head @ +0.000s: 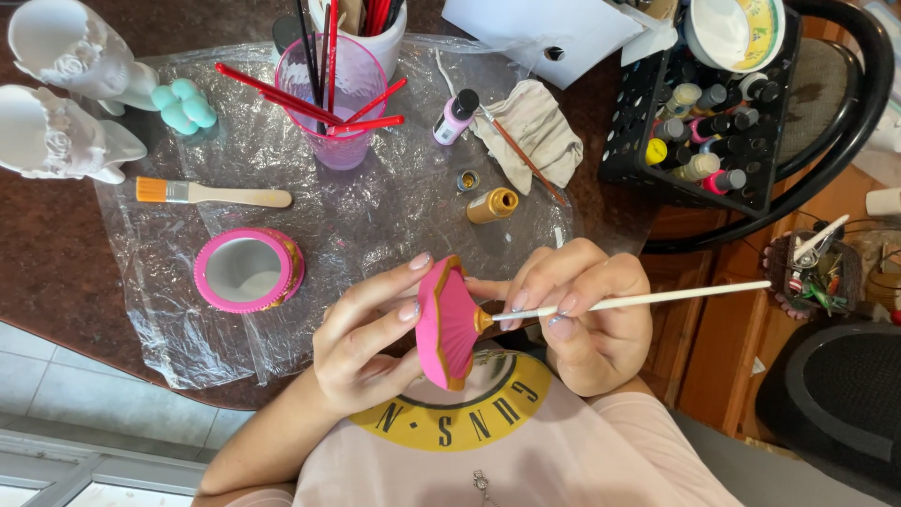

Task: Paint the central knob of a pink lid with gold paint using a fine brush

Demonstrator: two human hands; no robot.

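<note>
Pink piece: a pink ribbed lid (pixel 445 324) with a gold edge and a gold knob, held on edge above the person's lap, just in front of the table's near rim.
Left hand: the left hand (pixel 361 338) grips the lid from its left side, fingertips on the rim, thumb below.
Right hand: the right hand (pixel 587 314) is closed in a pinch around a thin white-handled brush (pixel 638 300); the shaft lies nearly level and runs out to the right.
Brush tip: meets the lid at the gold knob; bristles too small to make out.
Table: dark speckled top (pixel 56 244), covered in the middle by a sheet of clear crinkled plastic (pixel 375 216).
Pink pot: round pink container (pixel 248 270), open, pale inside, lying on the plastic left of the left hand, well apart from the lid.
Flat brush: wooden handle, orange bristles (pixel 211 193), lying above the pink pot.
Gold paint: small gold bottle (pixel 492 205) on its side, its cap (pixel 467 179) loose just beside it.
Pink paint: small bottle with black cap (pixel 454 117), near a crumpled beige rag (pixel 530 131).
Cup: translucent pink cup (pixel 340 99) holding red-handled brushes.
Figurines: two white unpainted pieces (pixel 61 94) at the far left edge.
Crate: black crate (pixel 699 103) of paint bottles on a chair at right.
</note>
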